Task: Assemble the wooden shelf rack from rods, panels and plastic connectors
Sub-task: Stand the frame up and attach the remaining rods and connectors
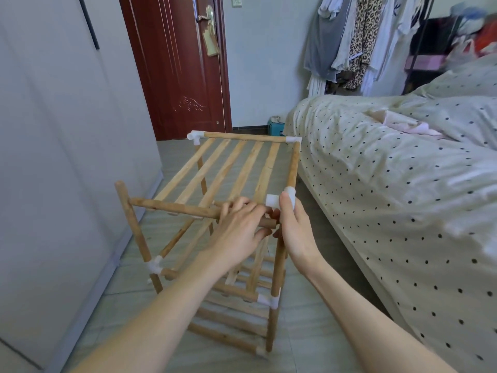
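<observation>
Your left hand (pixel 239 219) was curled round the near end of the front rod (pixel 172 207), whose bare tip poked out just short of the corner. Your right hand (pixel 291 227) pinched the white connector (pixel 277 201) at the rack's (pixel 236 168) near right corner, thumb up against the plastic, above the right upright (pixel 279 265).

To seat that joint well, I'd judge you needed the rod tip squared to the connector's socket before pushing. The rod looked slightly low and off-line, so lifting it level and steadying the connector with the right hand would matter more than force. Pushing at an angle could lever the connector off the upright or spring the slats (pixel 223 168) out of the top panel. The far end of the rod met the left upright (pixel 134 227) without a connector that I could see, so that corner might shift as you pressed.

The rack stood on a pale tiled floor (pixel 309 319), with two lower tiers already joined by white connectors. Right of the rack ran a bed (pixel 390 184) with a dotted cover; left of it, a grey wardrobe (pixel 53 130). Beyond the rack stood a dark red door (pixel 174 63), with clothes (pixel 357 41) hanging behind the bed.
</observation>
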Action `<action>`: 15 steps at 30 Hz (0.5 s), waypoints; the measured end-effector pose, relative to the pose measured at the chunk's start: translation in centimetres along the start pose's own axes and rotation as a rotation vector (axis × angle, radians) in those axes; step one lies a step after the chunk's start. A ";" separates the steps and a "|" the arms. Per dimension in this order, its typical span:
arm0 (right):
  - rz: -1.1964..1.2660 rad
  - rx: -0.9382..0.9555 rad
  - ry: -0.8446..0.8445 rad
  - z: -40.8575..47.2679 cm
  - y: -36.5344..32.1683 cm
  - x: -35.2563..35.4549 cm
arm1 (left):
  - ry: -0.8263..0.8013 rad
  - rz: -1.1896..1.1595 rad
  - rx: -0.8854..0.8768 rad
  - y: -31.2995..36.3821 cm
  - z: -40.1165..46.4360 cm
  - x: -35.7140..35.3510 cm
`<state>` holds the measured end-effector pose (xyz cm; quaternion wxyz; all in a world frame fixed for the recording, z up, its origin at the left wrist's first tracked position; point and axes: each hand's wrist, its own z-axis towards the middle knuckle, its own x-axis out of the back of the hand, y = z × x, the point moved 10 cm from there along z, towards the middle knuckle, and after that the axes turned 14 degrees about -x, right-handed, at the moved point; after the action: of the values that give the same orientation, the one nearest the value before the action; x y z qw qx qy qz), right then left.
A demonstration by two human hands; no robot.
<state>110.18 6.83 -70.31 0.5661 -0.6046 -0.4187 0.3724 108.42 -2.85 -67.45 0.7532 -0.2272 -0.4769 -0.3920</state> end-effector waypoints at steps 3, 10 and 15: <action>0.051 -0.015 0.023 0.4 0.0 0.4 | 0.010 0.055 -0.081 0.1 0.8 0.4; 0.038 0.013 0.004 0.5 -0.4 0.5 | 0.043 0.105 -0.183 0.7 1.0 2.4; 0.044 0.022 -0.023 0.2 -0.7 0.6 | 0.087 0.070 -0.202 0.5 1.1 3.3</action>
<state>110.17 7.44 -69.60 0.5598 -0.6029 -0.4076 0.3962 109.05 -2.97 -63.95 0.7596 -0.3013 -0.3935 -0.4211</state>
